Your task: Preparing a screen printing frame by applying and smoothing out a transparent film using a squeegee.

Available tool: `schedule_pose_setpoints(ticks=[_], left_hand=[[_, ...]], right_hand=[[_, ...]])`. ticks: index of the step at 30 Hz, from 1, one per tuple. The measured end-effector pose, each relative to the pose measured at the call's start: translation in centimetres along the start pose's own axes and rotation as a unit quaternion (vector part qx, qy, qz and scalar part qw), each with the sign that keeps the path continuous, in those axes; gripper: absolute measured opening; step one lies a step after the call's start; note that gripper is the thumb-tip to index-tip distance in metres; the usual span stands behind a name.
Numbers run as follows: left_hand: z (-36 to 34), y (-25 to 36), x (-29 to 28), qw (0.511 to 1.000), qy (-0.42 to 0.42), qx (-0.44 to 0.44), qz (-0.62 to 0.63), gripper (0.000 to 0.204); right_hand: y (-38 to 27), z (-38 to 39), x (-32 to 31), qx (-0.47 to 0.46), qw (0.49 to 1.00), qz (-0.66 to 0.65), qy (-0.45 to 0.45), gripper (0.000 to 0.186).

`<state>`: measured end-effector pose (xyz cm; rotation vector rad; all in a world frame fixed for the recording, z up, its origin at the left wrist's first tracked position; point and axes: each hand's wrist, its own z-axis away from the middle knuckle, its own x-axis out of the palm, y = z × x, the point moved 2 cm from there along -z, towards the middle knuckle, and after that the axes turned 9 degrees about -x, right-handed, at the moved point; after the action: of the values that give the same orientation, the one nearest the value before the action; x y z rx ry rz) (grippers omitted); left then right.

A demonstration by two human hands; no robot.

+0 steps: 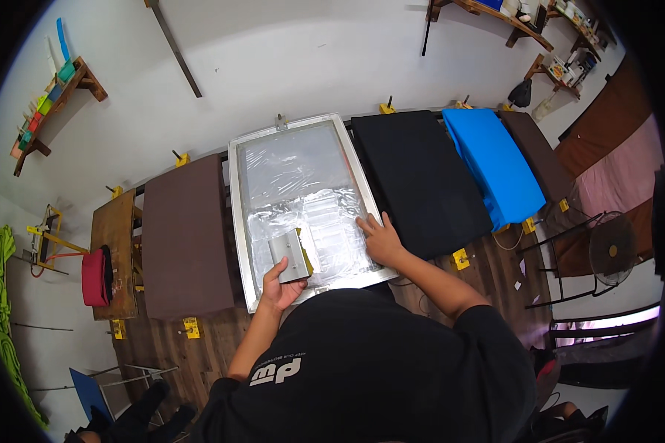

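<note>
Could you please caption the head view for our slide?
Left hand holding a silver tool, right hand at a framed screen.

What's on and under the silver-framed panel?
On the silver-framed panel lies shiny, wrinkled film. The left hand holds a grey plate over the panel's lower left; contact is unclear. The right hand touches its right side. Whatever lies beneath is covered and can't be identified.

Grey tool in left hand, right hand on framed screen
</note>
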<state>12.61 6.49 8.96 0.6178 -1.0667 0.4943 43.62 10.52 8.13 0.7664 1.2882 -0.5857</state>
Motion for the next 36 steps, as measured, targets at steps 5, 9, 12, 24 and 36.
schedule_pose_setpoints(ticks=[5,9,12,24,36], left_hand=[[-0.1,0.0,0.6,1.0,0.013,0.003,-0.006,0.043],[-0.2,-0.2,0.6,1.0,-0.022,0.002,-0.008,0.044],[0.1,-0.4,0.4,1.0,-0.021,0.001,-0.009,0.045],[0.2,-0.9,0.2,1.0,0.024,0.003,-0.005,0.044],[-0.3,-1.0,-0.5,1.0,-0.006,-0.004,-0.004,0.044]], right_hand=[[2.9,-2.0,-1.9,0.037,0.998,-0.038,0.023,0.024],[5.3,-3.3,-2.2,0.073,0.997,-0.036,0.002,0.025],[5.4,-3.9,-2.4,0.09,0.994,-0.066,-0.02,0.03],[4.1,-5.0,-0.8,0.098,0.994,-0.021,-0.046,0.028],[4.6,-6.1,0.7,0.121,0.991,-0.05,-0.028,0.022]])
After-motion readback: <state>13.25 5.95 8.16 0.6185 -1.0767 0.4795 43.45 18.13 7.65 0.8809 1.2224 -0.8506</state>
